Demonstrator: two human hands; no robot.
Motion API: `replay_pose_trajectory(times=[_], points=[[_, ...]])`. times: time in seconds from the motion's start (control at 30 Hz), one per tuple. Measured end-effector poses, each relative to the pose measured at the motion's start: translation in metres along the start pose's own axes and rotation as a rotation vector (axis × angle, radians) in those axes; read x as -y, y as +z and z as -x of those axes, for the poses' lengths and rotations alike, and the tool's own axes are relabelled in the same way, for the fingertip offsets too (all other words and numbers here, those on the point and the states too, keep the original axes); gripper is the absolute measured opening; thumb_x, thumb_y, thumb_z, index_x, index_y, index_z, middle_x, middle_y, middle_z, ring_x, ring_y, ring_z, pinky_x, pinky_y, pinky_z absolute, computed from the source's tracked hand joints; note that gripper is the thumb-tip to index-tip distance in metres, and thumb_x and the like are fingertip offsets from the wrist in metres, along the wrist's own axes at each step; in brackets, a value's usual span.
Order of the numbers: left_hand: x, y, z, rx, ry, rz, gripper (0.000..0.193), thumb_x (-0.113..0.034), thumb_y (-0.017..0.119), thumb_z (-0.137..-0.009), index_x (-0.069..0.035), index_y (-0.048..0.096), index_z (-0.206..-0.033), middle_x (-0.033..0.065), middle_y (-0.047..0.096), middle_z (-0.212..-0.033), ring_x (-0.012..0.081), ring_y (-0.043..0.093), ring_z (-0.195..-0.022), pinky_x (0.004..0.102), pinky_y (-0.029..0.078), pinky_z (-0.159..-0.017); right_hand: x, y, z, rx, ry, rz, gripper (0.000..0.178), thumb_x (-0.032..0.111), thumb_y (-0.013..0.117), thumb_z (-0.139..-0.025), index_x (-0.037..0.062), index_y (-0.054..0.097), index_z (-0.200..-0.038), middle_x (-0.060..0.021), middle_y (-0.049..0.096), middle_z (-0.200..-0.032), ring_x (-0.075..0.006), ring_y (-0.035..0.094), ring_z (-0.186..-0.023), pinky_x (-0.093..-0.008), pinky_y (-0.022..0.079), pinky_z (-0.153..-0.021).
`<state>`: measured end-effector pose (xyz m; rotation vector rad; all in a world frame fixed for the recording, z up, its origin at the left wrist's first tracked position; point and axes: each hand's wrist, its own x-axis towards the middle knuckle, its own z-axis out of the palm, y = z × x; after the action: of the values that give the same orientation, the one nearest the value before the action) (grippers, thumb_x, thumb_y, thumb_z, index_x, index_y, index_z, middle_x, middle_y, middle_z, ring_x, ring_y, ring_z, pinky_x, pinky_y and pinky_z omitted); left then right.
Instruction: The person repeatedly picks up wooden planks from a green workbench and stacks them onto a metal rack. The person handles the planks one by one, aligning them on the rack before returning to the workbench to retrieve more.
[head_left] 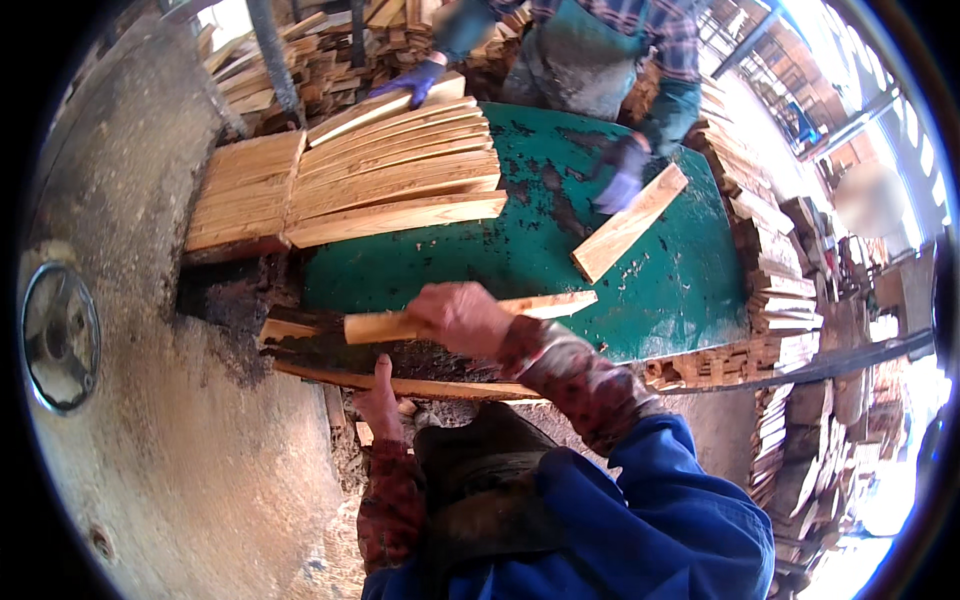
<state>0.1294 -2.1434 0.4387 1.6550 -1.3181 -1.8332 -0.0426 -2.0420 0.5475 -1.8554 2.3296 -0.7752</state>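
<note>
My right hand (462,315) is closed over a narrow pale plank (545,305) at the near side of the green tabletop (400,265). The plank lies lengthwise, and its left part shows beyond my fingers. Below it is a dark, rough-faced board (335,350) with a pale near edge. My left hand (380,405) grips that near edge, thumb pointing up over it; its other fingers are mostly hidden. Across the table a co-worker in purple gloves has one hand (415,82) at a row of planks (400,165) and the other (622,172) beside a loose plank (630,222).
A large worn metal machine body (140,350) with a handwheel (60,338) stands at the left. Stacked planks (775,270) line the table's right side. More wood pieces (390,40) are heaped at the back. A dark bar (800,370) runs along the near right edge.
</note>
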Motion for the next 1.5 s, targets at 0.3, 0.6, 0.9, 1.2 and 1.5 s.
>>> replay_pose_trajectory(times=[0.3,0.6,0.9,1.2,1.5], points=[[-0.011,-0.001,0.012,0.072,-0.042,0.013,0.075,-0.048,0.076,-0.075,0.004,0.046,-0.119,0.0110,0.052,-0.109,0.0213,0.053,-0.088,0.0394,0.048,-0.067,0.022,0.016,0.040,-0.002,0.170,0.094,0.031,0.012,0.065,-0.075,0.0119,0.060,-0.105,-0.0034,0.060,-0.091,-0.0238,0.059,-0.092,-0.0379,0.041,-0.082],[0.007,-0.002,-0.001,-0.057,0.025,0.040,0.049,-0.034,0.073,-0.081,0.004,0.058,-0.107,0.0080,0.058,-0.092,0.0161,0.055,-0.071,0.0322,0.050,-0.053,0.008,0.008,0.073,0.007,0.217,0.111,0.023,0.013,0.059,-0.076,0.0122,0.060,-0.100,-0.0032,0.061,-0.095,-0.0234,0.060,-0.094,-0.0376,0.043,-0.083],[0.021,-0.016,-0.007,0.239,0.086,0.079,0.047,-0.043,0.069,-0.085,-0.004,0.061,-0.110,0.0029,0.060,-0.098,0.0110,0.056,-0.082,0.0286,0.050,-0.069,0.026,-0.008,0.075,0.014,0.124,-0.015,0.028,0.014,0.059,-0.077,0.0081,0.060,-0.104,-0.0061,0.063,-0.096,-0.0244,0.062,-0.095,-0.0377,0.047,-0.084],[0.032,-0.007,-0.017,0.027,0.181,0.044,0.071,-0.041,0.078,-0.077,0.013,0.052,-0.115,0.0118,0.061,-0.108,0.0196,0.058,-0.090,0.0337,0.050,-0.082,0.012,-0.027,0.073,0.090,0.102,0.038,0.023,0.011,0.060,-0.077,0.0125,0.059,-0.100,-0.0050,0.060,-0.091,-0.0244,0.060,-0.093,-0.0381,0.045,-0.083],[0.002,0.003,0.001,-0.056,0.166,-0.060,0.092,-0.051,0.079,-0.068,0.019,0.048,-0.117,0.0214,0.056,-0.113,0.0276,0.056,-0.097,0.0384,0.047,-0.087,-0.069,-0.085,0.089,0.262,0.257,0.354,0.035,0.010,0.064,-0.069,0.0154,0.062,-0.104,-0.0063,0.059,-0.099,-0.0255,0.056,-0.104,-0.0447,0.042,-0.091]])
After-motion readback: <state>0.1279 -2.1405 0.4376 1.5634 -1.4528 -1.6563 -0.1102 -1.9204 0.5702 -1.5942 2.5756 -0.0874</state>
